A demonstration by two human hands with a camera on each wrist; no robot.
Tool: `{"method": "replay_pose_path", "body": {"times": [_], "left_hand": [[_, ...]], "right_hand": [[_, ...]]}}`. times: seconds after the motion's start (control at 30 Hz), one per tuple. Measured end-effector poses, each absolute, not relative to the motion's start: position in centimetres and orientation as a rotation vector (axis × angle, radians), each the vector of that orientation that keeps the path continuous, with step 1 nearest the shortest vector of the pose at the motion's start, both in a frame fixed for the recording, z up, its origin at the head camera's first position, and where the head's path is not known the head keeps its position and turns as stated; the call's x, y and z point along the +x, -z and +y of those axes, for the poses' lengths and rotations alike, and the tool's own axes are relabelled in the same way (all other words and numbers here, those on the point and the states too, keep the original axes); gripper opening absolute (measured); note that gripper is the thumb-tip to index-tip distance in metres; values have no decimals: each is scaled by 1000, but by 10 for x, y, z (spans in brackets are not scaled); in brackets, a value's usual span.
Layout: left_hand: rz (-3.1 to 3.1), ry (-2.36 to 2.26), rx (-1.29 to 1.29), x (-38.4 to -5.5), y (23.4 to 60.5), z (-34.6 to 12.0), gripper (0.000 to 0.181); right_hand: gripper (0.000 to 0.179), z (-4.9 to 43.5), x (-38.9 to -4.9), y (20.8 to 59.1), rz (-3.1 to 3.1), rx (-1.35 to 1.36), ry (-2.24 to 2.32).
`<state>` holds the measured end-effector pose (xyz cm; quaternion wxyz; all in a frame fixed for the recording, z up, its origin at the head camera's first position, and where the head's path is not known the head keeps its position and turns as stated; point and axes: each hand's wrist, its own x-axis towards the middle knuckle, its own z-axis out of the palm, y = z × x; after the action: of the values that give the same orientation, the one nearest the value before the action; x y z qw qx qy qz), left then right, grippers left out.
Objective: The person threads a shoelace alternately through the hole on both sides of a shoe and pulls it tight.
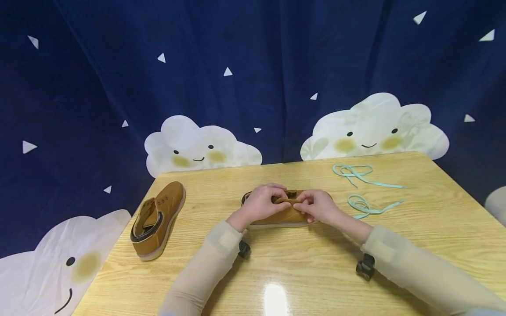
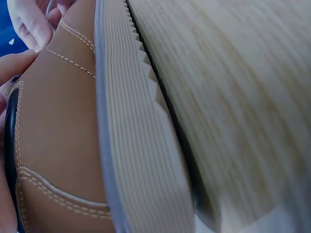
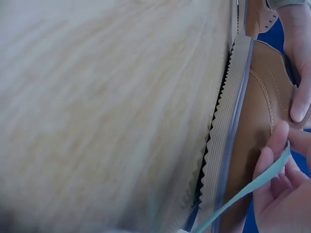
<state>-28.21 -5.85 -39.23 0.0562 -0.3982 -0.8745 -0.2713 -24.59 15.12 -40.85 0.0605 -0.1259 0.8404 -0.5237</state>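
A tan leather shoe (image 1: 282, 218) with a pale ridged sole lies on the table, its toe pointing right. My left hand (image 1: 262, 202) is over its opening and grips the edge of the eyelet flap, thumb on the near side. Close by, my right hand (image 1: 319, 206) is at the front of the flap. Its thumb and finger pinch the tip of a light teal shoelace (image 3: 252, 185) against the shoe's side, as the right wrist view shows. The rest of that lace trails away from the hand. The eyelet itself is hidden behind the fingertips.
An unlaced matching shoe (image 1: 170, 204) stands at the table's left edge. Right of my hands, a loosely looped teal lace (image 1: 379, 184) lies toward the back, with another stretch of teal lace (image 1: 384, 210) nearer my right forearm. A dark blue curtain (image 1: 276, 87) hangs behind the table.
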Motion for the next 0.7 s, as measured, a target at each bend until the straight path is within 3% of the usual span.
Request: {"method": "replay_pose_path", "body": {"times": [0.4,0.7], "left_hand": [[-2615,774,-1170,-280,388,-58,25],[-2517,986,-1109,-291,379,-59,8]], "right_hand": [[9,154,-244,415,2416,-482,1733],[12,156,-242,414,2431,-571,1738]]}}
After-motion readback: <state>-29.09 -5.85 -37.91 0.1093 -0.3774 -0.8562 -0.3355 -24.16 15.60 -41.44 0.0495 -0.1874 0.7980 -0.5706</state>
